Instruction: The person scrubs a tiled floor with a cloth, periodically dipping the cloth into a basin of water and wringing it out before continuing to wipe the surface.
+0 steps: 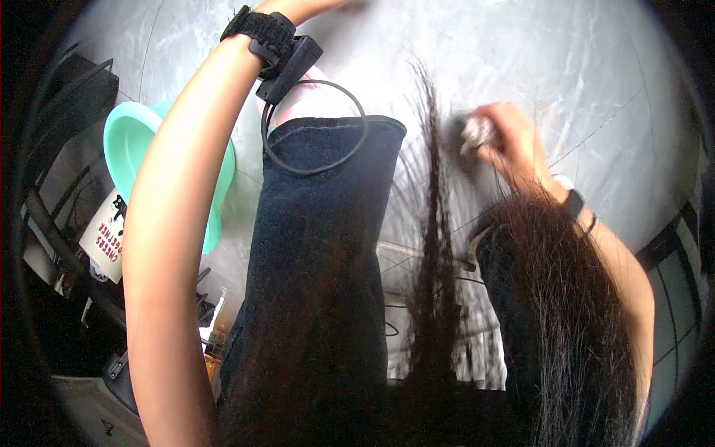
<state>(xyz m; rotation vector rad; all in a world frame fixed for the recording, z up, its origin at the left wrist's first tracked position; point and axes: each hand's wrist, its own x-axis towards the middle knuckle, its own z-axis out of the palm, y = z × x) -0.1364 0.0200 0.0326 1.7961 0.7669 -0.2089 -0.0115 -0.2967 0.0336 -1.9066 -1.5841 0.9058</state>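
Observation:
My right hand (514,141) is low over the grey marbled floor (588,67), right of the middle. Its fingers are closed around a small crumpled whitish wad (475,134); whether it is tissue or cloth I cannot make out. A dark shadow or smudge lies beside the wad, and the hand is slightly blurred. At the top edge, my left hand (316,6) stretches forward and to the right over the floor. The picture's edge cuts it off, so its fingers are hidden. Black straps and a small black box (292,68) with a looped cable sit on my left wrist.
Mint-green basins (123,141) stand left of my legs, partly behind my left forearm. Beside them is a white container (104,235) with a black cat drawing. Dark jeans (316,223) cover my legs. Long dark hair (566,298) hangs across the view, hiding part of my right arm.

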